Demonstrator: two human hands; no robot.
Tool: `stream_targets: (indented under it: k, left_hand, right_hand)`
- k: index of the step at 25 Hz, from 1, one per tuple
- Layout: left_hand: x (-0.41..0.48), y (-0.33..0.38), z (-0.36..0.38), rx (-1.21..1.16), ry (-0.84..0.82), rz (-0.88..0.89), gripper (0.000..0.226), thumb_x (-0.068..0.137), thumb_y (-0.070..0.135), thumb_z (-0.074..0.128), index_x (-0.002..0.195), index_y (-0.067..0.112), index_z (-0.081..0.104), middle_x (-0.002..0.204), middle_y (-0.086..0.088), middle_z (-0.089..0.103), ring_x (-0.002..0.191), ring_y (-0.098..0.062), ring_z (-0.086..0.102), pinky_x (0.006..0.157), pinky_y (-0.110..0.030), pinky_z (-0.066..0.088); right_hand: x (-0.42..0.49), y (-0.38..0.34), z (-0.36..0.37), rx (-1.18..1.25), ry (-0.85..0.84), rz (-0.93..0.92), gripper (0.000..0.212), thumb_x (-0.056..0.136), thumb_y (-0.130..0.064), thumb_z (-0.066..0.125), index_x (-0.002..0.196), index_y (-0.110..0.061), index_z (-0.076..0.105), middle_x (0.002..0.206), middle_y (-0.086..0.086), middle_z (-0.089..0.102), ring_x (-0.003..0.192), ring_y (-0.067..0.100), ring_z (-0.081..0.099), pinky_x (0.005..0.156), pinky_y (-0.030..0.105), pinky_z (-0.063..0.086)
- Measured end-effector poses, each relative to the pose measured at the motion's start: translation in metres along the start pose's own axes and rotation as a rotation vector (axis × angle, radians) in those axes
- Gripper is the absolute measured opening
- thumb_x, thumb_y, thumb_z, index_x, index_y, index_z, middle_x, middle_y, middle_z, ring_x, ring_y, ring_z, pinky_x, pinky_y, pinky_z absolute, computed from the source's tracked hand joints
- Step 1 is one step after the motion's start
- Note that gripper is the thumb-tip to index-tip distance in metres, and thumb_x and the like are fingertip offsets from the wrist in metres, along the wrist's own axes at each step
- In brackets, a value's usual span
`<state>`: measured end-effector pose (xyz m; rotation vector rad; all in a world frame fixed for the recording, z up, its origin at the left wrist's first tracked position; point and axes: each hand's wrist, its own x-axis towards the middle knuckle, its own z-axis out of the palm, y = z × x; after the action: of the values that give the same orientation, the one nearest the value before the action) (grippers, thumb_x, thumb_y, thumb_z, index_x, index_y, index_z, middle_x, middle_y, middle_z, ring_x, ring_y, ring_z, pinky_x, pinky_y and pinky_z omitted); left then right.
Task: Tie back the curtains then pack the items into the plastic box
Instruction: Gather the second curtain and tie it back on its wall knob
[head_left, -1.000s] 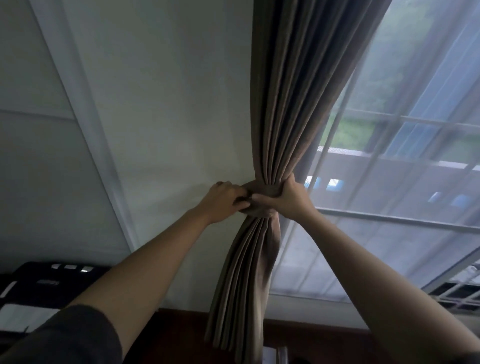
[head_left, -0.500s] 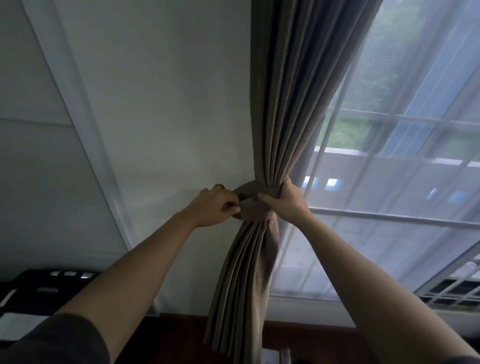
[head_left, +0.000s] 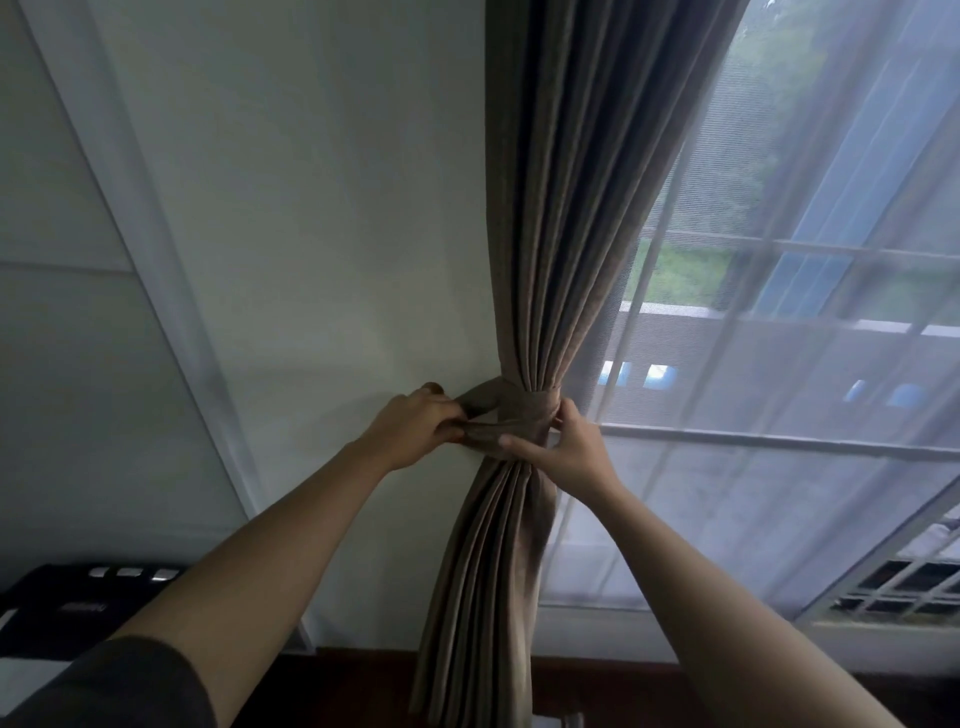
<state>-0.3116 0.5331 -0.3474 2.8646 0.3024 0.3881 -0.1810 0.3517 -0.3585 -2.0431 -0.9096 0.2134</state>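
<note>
A brown pleated curtain (head_left: 561, 208) hangs gathered beside the window, cinched at mid-height by a matching fabric tieback (head_left: 511, 410) wrapped around it. My left hand (head_left: 415, 431) pinches the loose ends of the tieback on the wall side, fingers closed on the fabric. My right hand (head_left: 569, 449) is on the window side, thumb under the band and fingers curled behind the bundle. No plastic box or items are in view.
A sheer white curtain (head_left: 779, 364) covers the window (head_left: 779, 441) at right. A white wall (head_left: 311, 208) is behind the curtain. A black device (head_left: 78, 603) sits at lower left. A dark wooden surface (head_left: 353, 686) runs along the bottom.
My left hand has drawn the tieback ends leftward, away from the bundle. My right hand has shifted lower, its thumb now under the band. The band is more visible.
</note>
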Motion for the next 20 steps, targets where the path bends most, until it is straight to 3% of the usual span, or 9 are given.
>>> stream_targets:
  k: [3, 10, 14, 20]
  left_hand:
    - [0.003, -0.004, -0.002, 0.105, 0.007, -0.071, 0.021, 0.090, 0.034, 0.055, 0.101, 0.022, 0.068, 0.096, -0.004, 0.062, 0.094, -0.023, 0.058, 0.070, -0.030, 0.036]
    - [-0.009, 0.005, -0.007, -0.021, 0.082, -0.093, 0.025, 0.090, 0.030, 0.057, 0.113, 0.023, 0.066, 0.106, -0.001, 0.067, 0.094, -0.025, 0.060, 0.077, -0.039, 0.048]
    - [-0.038, 0.035, 0.009, -0.057, 0.173, -0.208, 0.029, 0.093, 0.029, 0.055, 0.117, 0.015, 0.065, 0.114, -0.008, 0.065, 0.100, -0.027, 0.059, 0.082, -0.037, 0.048]
    - [-0.099, 0.072, 0.059, -0.116, 0.054, -0.349, 0.037, 0.095, 0.034, 0.051, 0.119, 0.009, 0.063, 0.120, -0.008, 0.063, 0.105, -0.024, 0.059, 0.086, -0.035, 0.048]
  right_hand:
    - [0.007, -0.012, 0.003, -0.066, 0.056, -0.022, 0.073, 0.067, -0.052, 0.075, 0.121, -0.012, 0.047, 0.113, 0.004, 0.063, 0.104, 0.022, 0.059, 0.085, 0.038, 0.050]
    - [0.013, 0.002, -0.019, -0.007, -0.163, -0.017, 0.091, 0.066, -0.057, 0.073, 0.138, -0.015, 0.036, 0.129, 0.000, 0.058, 0.119, 0.017, 0.054, 0.099, 0.041, 0.047]
    - [0.000, 0.013, -0.019, -0.011, -0.212, -0.058, 0.084, 0.077, -0.050, 0.068, 0.143, -0.013, 0.030, 0.139, 0.004, 0.049, 0.129, 0.019, 0.045, 0.106, 0.037, 0.039]
    - [-0.060, 0.060, -0.002, -0.088, -0.278, 0.057, 0.089, 0.084, -0.055, 0.055, 0.147, -0.006, 0.016, 0.152, 0.011, 0.029, 0.139, 0.025, 0.030, 0.112, 0.039, 0.030]
